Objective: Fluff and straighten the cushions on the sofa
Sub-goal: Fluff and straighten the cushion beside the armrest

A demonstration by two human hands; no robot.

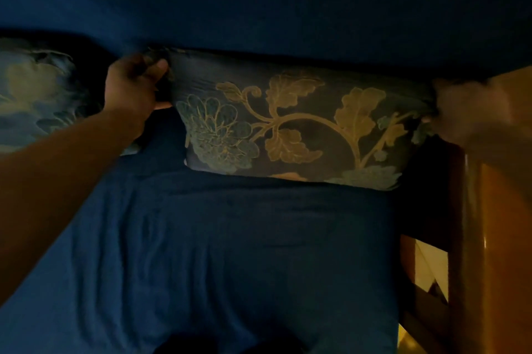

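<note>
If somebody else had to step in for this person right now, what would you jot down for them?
Left hand: closed in a grip on the upper left corner of the dark floral-patterned cushion.
Right hand: at that cushion's right end, blurred; it looks to be gripping, but I cannot be sure.
The cushion stands against the back of the sofa with the dark blue cover, beside the wooden armrest.
A second floral cushion leans further left, untouched by either hand.
Done: nothing clearly finished.
Left: plump and square up the held cushion, then likely the second one.
</note>
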